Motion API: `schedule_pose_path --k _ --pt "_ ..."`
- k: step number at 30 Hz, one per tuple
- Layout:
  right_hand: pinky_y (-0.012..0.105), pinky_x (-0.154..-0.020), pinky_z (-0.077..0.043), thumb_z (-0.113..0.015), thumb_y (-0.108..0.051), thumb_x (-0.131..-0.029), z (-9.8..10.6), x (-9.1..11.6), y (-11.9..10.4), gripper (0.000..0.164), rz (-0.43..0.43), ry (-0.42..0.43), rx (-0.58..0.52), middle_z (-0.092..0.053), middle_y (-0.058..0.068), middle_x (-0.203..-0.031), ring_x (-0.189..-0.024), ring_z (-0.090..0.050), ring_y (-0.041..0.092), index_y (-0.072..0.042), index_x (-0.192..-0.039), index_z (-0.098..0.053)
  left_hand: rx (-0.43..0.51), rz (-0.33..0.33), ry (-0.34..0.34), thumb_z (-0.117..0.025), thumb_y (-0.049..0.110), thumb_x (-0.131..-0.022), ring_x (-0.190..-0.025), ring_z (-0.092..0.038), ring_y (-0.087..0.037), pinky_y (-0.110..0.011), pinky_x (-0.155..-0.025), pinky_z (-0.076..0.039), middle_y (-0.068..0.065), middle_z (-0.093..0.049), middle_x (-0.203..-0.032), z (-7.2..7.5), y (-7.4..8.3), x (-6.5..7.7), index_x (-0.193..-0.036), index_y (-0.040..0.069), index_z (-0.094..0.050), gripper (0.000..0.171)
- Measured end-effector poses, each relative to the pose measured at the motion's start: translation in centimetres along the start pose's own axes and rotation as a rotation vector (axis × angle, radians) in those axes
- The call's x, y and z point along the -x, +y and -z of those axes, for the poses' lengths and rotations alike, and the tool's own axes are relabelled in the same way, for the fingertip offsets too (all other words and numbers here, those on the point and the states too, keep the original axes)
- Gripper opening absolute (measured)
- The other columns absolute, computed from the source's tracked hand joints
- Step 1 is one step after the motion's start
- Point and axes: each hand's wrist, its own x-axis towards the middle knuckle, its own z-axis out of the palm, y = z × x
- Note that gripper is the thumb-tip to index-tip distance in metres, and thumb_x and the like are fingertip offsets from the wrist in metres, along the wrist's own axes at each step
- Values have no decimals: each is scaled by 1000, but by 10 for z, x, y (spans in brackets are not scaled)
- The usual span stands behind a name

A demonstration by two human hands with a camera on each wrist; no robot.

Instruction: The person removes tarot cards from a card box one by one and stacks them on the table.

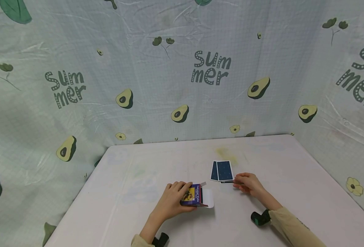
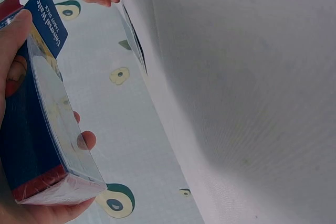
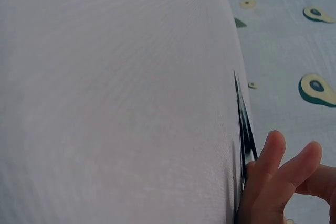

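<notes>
My left hand grips an opened tarot deck box tilted above the table, thumb on one side and fingers on the other. In the left wrist view the box shows a dark blue side, a clear plastic-looking wrap and a lifted flap reading "Universal Waite Tarot Deck". Blue-backed cards lie overlapped, face down, to the right of the box. At their near right corner my right hand pinches the edge of a card; its fingers partly hide that corner.
A white-covered table stands against a hanging cloth printed with avocados and "summer". Faint yellow stains mark the cover behind the cards. A dark wrist device sits on the right wrist.
</notes>
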Motion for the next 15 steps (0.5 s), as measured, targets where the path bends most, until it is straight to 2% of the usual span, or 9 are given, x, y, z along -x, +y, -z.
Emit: schedule_pose_path --k 15 --pt "17 -51 -45 -51 -13 -90 2 -1 0 40 -5 -2 44 -65 1 -76 -58 -62 7 6 -123 -41 8 -2 -6 -68 58 -66 -98 -52 -13 -34 -80 -40 2 -57 -110 0 0 -1 -129 18 -47 78"
